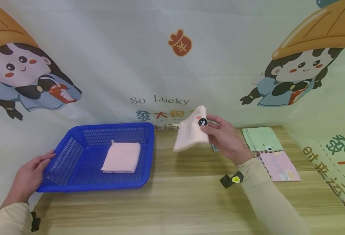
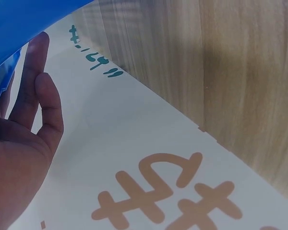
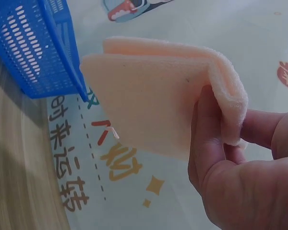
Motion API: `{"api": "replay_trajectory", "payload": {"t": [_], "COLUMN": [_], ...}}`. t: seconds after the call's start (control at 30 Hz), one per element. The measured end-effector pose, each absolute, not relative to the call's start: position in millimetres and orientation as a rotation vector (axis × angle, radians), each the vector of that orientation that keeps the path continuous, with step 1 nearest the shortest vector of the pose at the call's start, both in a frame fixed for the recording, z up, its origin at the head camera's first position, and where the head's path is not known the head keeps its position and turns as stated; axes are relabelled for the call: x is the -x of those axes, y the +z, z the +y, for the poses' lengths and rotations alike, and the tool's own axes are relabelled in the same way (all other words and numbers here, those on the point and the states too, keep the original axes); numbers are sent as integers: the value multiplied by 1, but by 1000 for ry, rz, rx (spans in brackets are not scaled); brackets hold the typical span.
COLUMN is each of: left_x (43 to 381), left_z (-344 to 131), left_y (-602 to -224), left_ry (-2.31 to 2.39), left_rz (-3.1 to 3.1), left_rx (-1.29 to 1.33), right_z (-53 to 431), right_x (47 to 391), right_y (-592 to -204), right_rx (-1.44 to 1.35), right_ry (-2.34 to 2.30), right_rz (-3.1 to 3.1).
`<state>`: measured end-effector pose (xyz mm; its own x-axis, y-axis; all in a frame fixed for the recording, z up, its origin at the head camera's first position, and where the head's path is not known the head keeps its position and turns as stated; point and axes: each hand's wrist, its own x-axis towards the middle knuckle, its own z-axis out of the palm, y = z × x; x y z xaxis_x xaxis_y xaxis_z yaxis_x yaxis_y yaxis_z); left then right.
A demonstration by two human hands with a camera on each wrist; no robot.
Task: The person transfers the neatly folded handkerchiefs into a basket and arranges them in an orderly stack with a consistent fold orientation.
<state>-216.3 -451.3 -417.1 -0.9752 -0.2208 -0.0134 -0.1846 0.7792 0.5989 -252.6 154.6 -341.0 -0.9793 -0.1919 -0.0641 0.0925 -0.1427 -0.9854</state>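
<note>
Cartoon-printed sheeting backs a wood-grain tabletop. Toward eight o'clock in the head view, the left hand grips a blue basket containing a folded pink cloth. Near the dial's centre, the right hand pinches a raised pale cloth. One green cloth lies just past three o'clock, a lilac cloth near four.

A wood-grain table bears a blue basket and folded cloths.
</note>
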Motion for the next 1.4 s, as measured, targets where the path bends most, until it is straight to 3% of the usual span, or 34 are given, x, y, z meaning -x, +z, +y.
{"api": "replay_trajectory", "payload": {"t": [1.4], "left_x": [217], "left_z": [-457], "left_y": [-411], "left_ry": [-936], "left_rz": [-2966], "left_rx": [-248], "right_z": [88], "right_x": [269], "right_y": [-345], "right_rx": [191], "right_ry": [-2257], "right_rz": [1738]}}
